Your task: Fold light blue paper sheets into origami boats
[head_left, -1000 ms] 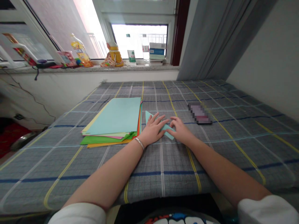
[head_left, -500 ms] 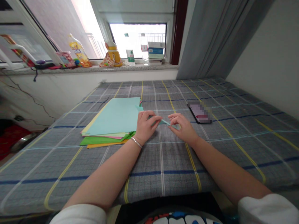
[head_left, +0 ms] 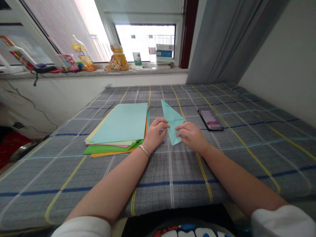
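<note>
A folded light-blue paper (head_left: pixel 172 121), long and pointed at both ends, lies on the grey checked bedsheet (head_left: pixel 222 154). My left hand (head_left: pixel 155 134) pinches its left edge with curled fingers; a silver bracelet sits on that wrist. My right hand (head_left: pixel 192 136) rests on the paper's right side, fingers closed over its edge. Left of my hands lies a stack of coloured paper sheets (head_left: pixel 118 127), light blue on top, with green, orange and pink edges showing.
A phone (head_left: pixel 211 119) lies on the sheet to the right of my hands. The windowsill (head_left: pixel 98 73) at the back carries bottles, boxes and packets. A grey curtain (head_left: pixel 227 42) hangs at the right, with a white wall beside it.
The folded paper was pressed flat under both hands, then lifted and turned. Now it lies lengthwise pointing away from me, with both hands holding its sides.
</note>
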`<state>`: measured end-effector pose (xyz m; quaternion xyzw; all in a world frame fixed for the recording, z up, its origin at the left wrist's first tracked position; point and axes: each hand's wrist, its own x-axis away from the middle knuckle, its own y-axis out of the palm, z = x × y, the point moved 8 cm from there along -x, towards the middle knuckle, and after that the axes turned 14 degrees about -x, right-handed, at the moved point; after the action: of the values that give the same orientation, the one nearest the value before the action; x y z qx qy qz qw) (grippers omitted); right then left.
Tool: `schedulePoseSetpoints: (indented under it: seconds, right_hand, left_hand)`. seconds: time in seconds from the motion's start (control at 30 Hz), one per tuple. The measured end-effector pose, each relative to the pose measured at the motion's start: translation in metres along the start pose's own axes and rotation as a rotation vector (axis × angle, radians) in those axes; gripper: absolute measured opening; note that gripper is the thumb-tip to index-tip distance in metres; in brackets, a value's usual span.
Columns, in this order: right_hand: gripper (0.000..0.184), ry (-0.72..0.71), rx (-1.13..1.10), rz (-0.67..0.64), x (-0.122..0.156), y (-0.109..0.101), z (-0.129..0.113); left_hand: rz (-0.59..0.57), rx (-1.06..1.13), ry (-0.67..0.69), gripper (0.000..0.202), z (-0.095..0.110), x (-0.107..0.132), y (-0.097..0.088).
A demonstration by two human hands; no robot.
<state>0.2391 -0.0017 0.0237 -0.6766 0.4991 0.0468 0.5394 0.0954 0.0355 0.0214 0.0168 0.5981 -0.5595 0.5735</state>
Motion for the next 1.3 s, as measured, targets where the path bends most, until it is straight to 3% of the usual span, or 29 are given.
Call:
schedulePoseSetpoints:
  seconds: [0.13, 0.4, 0.63, 0.77, 1.13, 1.3]
  right_hand:
    - [0.016, -0.015, 0.022, -0.083, 0.0, 0.005, -0.006]
    - [0.017, -0.006, 0.035, -0.199, 0.001, 0.015, -0.009]
    - [0.012, 0.033, 0.02, -0.303, 0.006, 0.031, -0.002]
    - [0.008, 0.066, 0.002, -0.292, 0.006, 0.035, 0.002]
    - [0.011, 0.2, 0.06, -0.251, 0.002, 0.045, 0.013]
    - [0.009, 0.244, 0.114, -0.246, 0.002, 0.048, 0.016]
  left_hand:
    - [-0.176, 0.056, -0.052, 0.03, -0.004, 0.002, 0.021]
    - [-0.534, 0.166, 0.032, 0.046, -0.001, 0.014, 0.051]
    - [-0.798, -0.181, 0.243, 0.05, 0.01, 0.033, 0.057]
    - [-0.858, -0.272, 0.253, 0.056, 0.008, 0.038, 0.053]
    - [-0.843, -0.103, 0.191, 0.067, -0.001, 0.032, 0.048]
    - [-0.869, -0.131, 0.183, 0.056, 0.0, 0.034, 0.049]
